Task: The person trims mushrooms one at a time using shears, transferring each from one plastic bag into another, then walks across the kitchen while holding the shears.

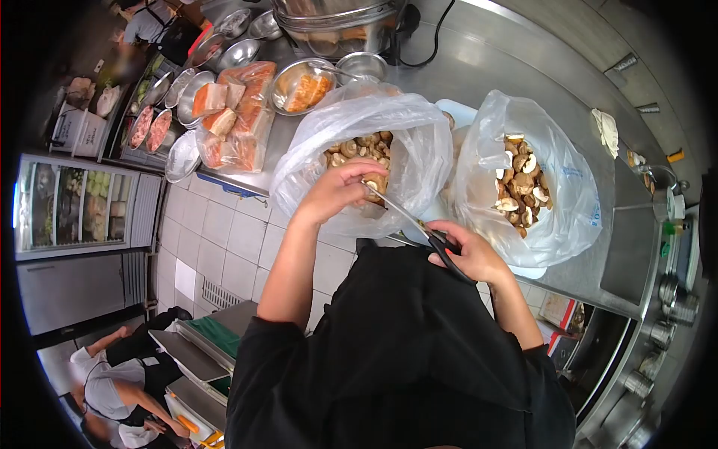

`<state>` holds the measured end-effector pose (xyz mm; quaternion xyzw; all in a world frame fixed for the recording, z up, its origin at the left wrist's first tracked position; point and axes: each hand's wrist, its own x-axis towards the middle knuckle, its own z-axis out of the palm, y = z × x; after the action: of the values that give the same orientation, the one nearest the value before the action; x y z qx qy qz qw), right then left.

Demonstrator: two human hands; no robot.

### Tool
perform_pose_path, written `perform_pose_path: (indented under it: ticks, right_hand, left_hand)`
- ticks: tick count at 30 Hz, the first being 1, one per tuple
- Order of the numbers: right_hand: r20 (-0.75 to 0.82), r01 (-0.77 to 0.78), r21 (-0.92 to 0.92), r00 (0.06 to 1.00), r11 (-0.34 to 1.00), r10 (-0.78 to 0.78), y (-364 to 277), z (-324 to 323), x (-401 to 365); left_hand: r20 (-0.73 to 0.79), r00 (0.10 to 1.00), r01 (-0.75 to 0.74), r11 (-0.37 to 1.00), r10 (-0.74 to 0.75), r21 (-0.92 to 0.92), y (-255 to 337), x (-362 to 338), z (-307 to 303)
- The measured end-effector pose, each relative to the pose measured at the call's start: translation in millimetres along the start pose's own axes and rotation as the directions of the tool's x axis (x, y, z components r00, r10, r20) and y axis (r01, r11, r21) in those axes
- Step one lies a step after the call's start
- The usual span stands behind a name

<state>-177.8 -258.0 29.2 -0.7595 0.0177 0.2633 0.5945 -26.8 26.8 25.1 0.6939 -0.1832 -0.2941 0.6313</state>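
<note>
Over the opening of a clear plastic bag [299,161] of brown mushrooms [351,149], my left hand [340,191] pinches one mushroom [376,182]. Black-handled scissors [446,258] are gripped in my right hand [473,254], at the gap between the two bags. Their metal blades point up and left and reach the mushroom at my left fingertips. To the right, a second clear bag [572,179] stands open, holding mushrooms [523,179], some showing white cut faces or undersides. Part of a white board or tray shows beneath the bags.
Bagged orange-pink meat or fish [250,112] lies at the left of the steel counter [479,45], beside metal bowls [280,93]. A large steel pot [336,26] stands at the back. A cloth [605,133] lies at the right. Other people are at the lower left and upper left.
</note>
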Motion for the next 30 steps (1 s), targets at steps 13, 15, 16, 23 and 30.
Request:
perform_pose_path:
  ticks: [13, 15, 16, 23, 30]
  right_hand:
    - [-0.091, 0.06, -0.22, 0.992, 0.974, -0.082, -14.1, -48.0, -90.1]
    - [-0.121, 0.038, -0.179, 0.991, 0.983, -0.06, -10.5, -46.1, -97.4]
    - [-0.146, 0.04, -0.144, 0.987, 0.989, -0.061, -6.2, -44.6, -100.5]
    - [-0.226, 0.001, 0.002, 0.974, 1.0, 0.0, 34.7, -46.2, -122.0]
    - [-0.217, 0.052, 0.332, 0.976, 0.942, 0.023, 26.1, -43.8, -102.8]
  left_hand:
    - [0.15, 0.932, -0.337, 0.941, 0.33, 0.019, 127.4, 9.5, 99.0]
    - [0.288, 0.894, -0.398, 0.904, 0.344, 0.156, 136.7, 32.8, 134.0]
    - [0.291, 0.877, -0.461, 0.839, 0.382, 0.288, 140.7, 47.1, 150.5]
    - [0.247, 0.851, -0.525, 0.734, 0.464, 0.43, 159.0, 75.8, 169.6]
    - [0.112, 0.986, -0.158, 0.926, 0.127, 0.342, 140.5, 24.3, 51.9]
